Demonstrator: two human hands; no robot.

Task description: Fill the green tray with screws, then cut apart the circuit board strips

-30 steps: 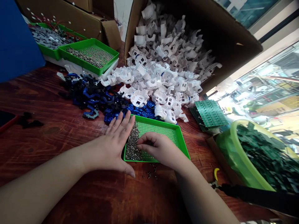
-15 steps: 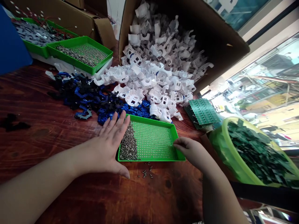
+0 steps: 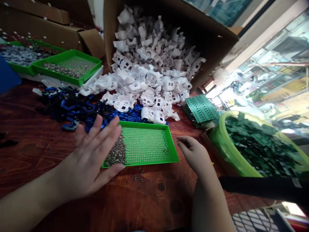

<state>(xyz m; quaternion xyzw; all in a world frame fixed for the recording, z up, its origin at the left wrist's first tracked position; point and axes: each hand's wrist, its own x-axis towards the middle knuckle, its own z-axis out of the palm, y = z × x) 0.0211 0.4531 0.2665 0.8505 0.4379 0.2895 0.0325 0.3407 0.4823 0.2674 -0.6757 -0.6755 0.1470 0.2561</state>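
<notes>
**Screws (image 3: 118, 152) massed at the left end of a perforated green tray (image 3: 147, 145)**

On the wooden table (image 3: 166, 201), a cardboard box (image 3: 205, 38) is seen at the far side, with white plastic shells (image 3: 149, 80) piled in and before its mouth. At right, a yellow-green tub (image 3: 224, 146) is filled. The tray is placed centrally. The left hand (image 3: 89, 158) is held open, fingers spread, over the tray's left end. The right hand (image 3: 195, 154) is held just right of the tray, fingers curled; whether anything is pinched cannot be told. Loose screws (image 3: 134, 178) are scattered nearer.
</notes>
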